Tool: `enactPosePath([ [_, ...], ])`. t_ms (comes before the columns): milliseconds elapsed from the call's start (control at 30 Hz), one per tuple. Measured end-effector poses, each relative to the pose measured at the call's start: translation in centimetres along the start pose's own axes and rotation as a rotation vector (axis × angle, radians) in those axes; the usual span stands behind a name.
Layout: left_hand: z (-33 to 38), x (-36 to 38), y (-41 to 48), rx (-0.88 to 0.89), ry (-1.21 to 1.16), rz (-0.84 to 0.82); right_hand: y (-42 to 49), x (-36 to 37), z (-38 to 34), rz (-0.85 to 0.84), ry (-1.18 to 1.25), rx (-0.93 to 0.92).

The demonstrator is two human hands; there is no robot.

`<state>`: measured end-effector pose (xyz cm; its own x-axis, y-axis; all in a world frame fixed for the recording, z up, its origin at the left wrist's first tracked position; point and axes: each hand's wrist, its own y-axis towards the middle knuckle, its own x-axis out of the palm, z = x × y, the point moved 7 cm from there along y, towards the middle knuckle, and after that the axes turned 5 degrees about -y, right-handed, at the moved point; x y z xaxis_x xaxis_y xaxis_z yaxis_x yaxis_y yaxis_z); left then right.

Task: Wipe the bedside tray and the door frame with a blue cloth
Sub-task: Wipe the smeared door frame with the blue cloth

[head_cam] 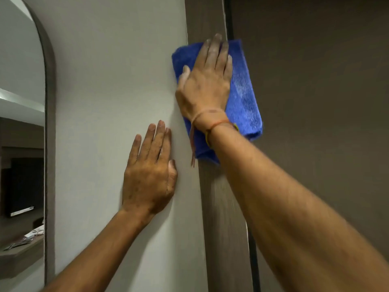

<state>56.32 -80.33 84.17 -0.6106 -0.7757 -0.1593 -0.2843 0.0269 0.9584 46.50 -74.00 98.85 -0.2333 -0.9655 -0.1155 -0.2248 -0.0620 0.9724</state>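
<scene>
A folded blue cloth (244,95) lies flat against the brown wooden door frame (219,207), which runs vertically through the middle of the view. My right hand (206,81) presses palm-down on the cloth with its fingers spread and pointing up, and thin strings circle its wrist. My left hand (150,173) rests flat on the pale wall (115,81) just left of the frame, fingers apart, with nothing in it. The bedside tray is not in view.
The dark brown door (315,102) fills the right side, with a black gap along the frame. At the far left, an arched mirror (21,144) with a grey border reflects a dark screen and a shelf with papers.
</scene>
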Motion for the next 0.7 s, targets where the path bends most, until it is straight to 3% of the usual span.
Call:
enactPosePath([
  [300, -0.1, 0.0, -0.2, 0.006, 0.025, -0.036, -21.0, 1.8, 4.2, -0.071, 0.017, -0.044],
  [400, 0.0, 0.0, -0.3, 0.014, 0.016, -0.029, -19.3, 1.8, 4.3, -0.077, -0.024, -0.088],
  [600, 0.0, 0.2, -0.4, -0.005, 0.003, -0.034, -4.8, 0.2, 1.8, -0.019, 0.045, -0.112],
  [700, -0.1, 0.2, -0.5, 0.004, 0.006, -0.037, -5.7, 0.6, 2.1, 0.021, 0.042, -0.077],
])
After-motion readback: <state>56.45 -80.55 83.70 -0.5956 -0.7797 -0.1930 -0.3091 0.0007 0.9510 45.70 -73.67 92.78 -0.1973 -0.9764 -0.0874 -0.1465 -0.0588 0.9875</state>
